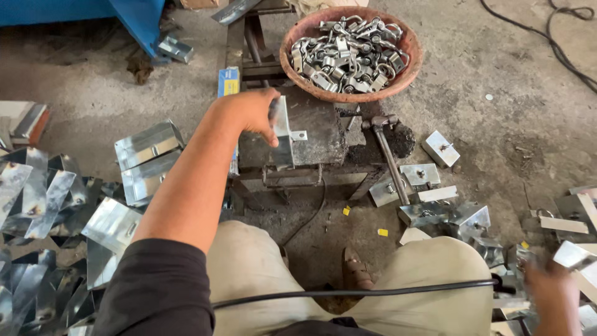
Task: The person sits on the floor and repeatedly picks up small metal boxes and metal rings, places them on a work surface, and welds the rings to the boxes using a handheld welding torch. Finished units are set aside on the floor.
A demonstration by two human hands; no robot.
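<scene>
Galvanised sheet-metal pieces (56,205) lie heaped on the floor at the person's left, seemingly the stock not yet worked, and it looks like the larger share. A smaller scatter of plates with fittings (435,205) sits at the right, apparently finished. On the low steel tabletop (317,127) the left hand (252,112) has its grip clamped on one bent plate (283,134), standing on edge with a small tab (299,135) beside it. The clay-coloured bowl (351,53) beyond is piled with clamp fittings. A hammer (388,155) leans against the tabletop. The right hand (550,292) is motion-blurred among plates at the lower right; I cannot tell whether its grip is apart or together.
</scene>
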